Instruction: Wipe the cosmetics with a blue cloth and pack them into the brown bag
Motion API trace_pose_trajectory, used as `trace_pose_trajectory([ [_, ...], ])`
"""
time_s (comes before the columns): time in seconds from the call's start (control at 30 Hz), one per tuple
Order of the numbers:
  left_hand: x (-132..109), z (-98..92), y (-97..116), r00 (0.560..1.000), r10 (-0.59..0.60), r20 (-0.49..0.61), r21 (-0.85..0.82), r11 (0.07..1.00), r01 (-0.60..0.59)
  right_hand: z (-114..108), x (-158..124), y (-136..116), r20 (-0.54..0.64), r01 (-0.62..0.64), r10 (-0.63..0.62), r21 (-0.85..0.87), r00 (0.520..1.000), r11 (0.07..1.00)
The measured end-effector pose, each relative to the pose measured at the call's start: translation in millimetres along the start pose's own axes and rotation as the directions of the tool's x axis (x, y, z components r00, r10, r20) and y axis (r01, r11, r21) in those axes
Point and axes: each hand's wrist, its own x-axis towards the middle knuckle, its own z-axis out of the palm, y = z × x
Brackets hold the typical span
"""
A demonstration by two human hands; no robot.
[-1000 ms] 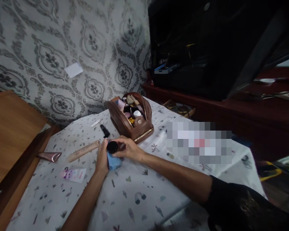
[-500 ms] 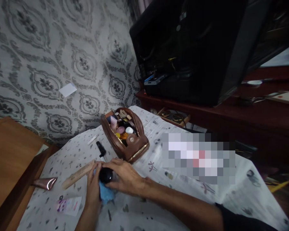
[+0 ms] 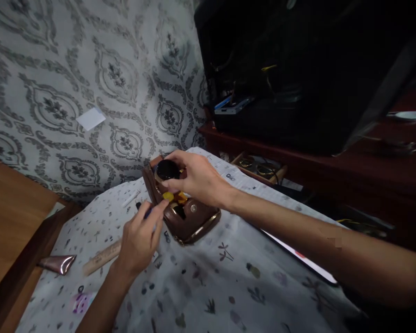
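My right hand grips a round jar with a glossy black lid, tilted over the opening of a brown makeup bag. The bag is unzipped, and a yellow item and an orange one show inside; my hand hides much of the rest. My left hand is at the bag's left side, fingers curled, the index fingertip by the bag's edge. Between its fingers a bit of blue cloth shows, mostly covered.
Left of the bag lie a white slim tube, a beige tube, a shiny pinkish tube and a white-purple packet. A phone-like device lies partly under my right forearm. A large black television stands behind.
My right hand has lifted the black-lidded jar from the tablecloth up and over the bag. My left hand has parted from the jar and moved beside the bag; the blue cloth has left the table.
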Motion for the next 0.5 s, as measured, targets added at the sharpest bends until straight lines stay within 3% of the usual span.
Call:
trace_pose_trajectory([
  [0.13,-8,4.4,-5,0.997,0.065,-0.043,0.042,0.997,-0.063,10,23,11,0.206,0.029,0.023,-0.242,0.978,0.97],
  [0.27,-11,8.1,-7,0.991,0.096,-0.095,0.064,0.994,-0.09,32,34,21,0.427,0.131,0.069,-0.421,0.902,0.898],
  [0.43,-10,11.2,-6,0.988,0.099,-0.117,0.075,0.993,-0.091,53,42,24,0.556,0.155,0.159,-0.475,0.816,0.866],
  [0.5,-10,11.8,-6,0.988,0.103,-0.117,0.078,0.992,-0.095,59,45,25,0.55,0.122,0.152,-0.43,0.821,0.895],
])
